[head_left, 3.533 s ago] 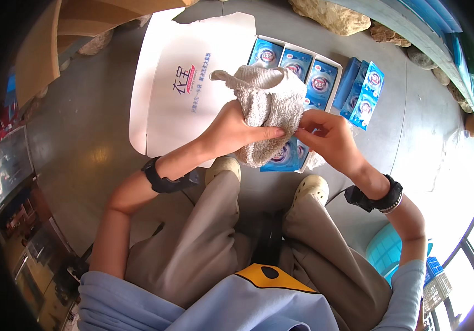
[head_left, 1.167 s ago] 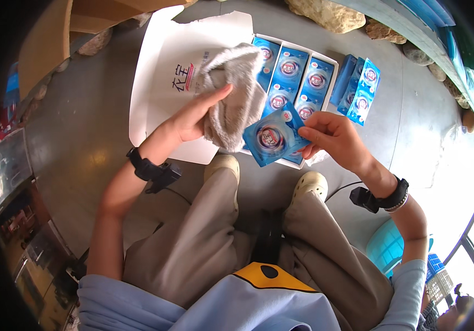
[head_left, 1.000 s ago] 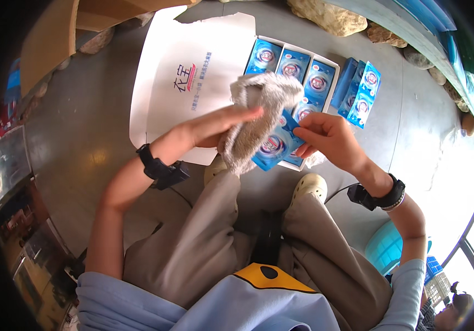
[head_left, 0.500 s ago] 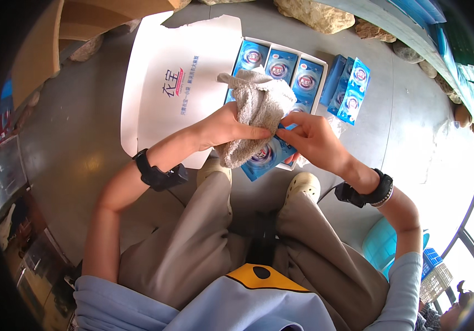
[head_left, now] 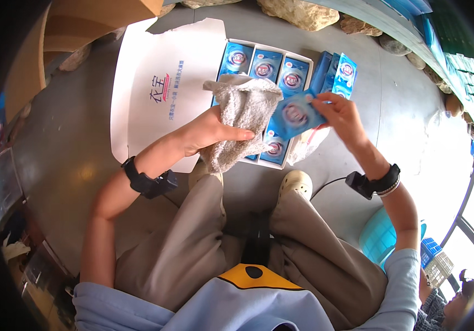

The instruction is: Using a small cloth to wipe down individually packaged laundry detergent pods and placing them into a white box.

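Observation:
My left hand [head_left: 206, 134] grips a grey towel [head_left: 242, 118] that hangs over the near end of an open white carton [head_left: 162, 60]. My right hand [head_left: 340, 113] holds a small blue packet [head_left: 295, 114] right beside the towel, above the carton. Inside the carton lie rows of the same blue packets [head_left: 264, 66]. Two more blue packets [head_left: 336, 71] lie on the grey floor just right of the carton. I sit with my knees apart and both feet near the carton's near edge.
The carton's wide white lid flap [head_left: 154, 105] lies open to the left. Rocks [head_left: 297, 12] line the far edge. A brown cardboard box [head_left: 82, 25] stands at far left. A teal stool [head_left: 383, 237] is by my right leg. Another person [head_left: 446, 300] is at the lower right.
My right hand has lifted the blue packet up and to the right, out from under the towel. My left hand keeps the towel bunched beside it.

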Demonstrator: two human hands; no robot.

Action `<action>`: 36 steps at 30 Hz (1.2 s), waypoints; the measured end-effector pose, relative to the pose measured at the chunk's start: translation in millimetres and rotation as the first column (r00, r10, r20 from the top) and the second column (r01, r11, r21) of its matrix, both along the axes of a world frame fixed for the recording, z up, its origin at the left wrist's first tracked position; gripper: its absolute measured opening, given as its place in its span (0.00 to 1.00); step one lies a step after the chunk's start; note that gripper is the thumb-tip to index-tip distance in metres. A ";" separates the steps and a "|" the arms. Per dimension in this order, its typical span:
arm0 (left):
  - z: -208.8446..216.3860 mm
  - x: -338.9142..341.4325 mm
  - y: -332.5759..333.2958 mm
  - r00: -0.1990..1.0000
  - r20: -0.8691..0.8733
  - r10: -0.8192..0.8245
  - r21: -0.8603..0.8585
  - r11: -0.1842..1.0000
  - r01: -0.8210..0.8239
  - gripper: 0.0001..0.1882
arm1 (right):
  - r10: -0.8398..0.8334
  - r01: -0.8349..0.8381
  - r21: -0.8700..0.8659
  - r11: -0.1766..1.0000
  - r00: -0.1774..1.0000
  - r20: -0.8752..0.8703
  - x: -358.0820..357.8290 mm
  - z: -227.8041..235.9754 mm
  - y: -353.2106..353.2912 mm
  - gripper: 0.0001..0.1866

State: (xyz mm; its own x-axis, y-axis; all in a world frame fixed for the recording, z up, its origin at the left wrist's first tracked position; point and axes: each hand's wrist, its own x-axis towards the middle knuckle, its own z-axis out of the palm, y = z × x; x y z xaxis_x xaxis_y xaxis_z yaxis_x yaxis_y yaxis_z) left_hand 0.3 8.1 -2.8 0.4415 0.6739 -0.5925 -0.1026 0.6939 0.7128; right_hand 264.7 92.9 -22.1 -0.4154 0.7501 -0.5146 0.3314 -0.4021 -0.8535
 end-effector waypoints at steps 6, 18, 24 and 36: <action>-2.5 -13.9 -9.2 0.997 0.028 0.078 -0.041 0.996 -0.076 0.21 | -0.315 0.312 0.042 0.949 0.938 0.146 68.8 -46.5 38.9 0.16; -0.5 -9.9 -6.6 0.986 0.116 0.124 -0.153 0.983 -0.105 0.24 | -0.561 0.504 0.250 0.827 0.771 0.301 91.9 -95.4 87.0 0.17; -5.3 -10.7 -6.0 0.966 0.193 0.170 -0.255 0.960 -0.118 0.24 | -0.540 0.317 0.489 0.813 0.723 0.430 122.8 -129.6 97.3 0.16; -13.7 -9.0 -11.9 0.900 0.355 0.255 -0.321 0.937 -0.138 0.27 | -0.178 0.149 0.359 0.921 0.983 0.051 7.0 -42.1 34.3 0.08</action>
State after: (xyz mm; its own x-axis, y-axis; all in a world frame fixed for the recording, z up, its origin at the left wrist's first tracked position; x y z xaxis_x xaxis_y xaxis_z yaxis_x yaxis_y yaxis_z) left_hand -8.8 -3.8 -16.5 0.5492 0.6016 -0.5800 -0.4835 0.7949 0.3666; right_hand 271.7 127.2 -64.2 -0.2394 0.9430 -0.2314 0.3610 -0.1348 -0.9228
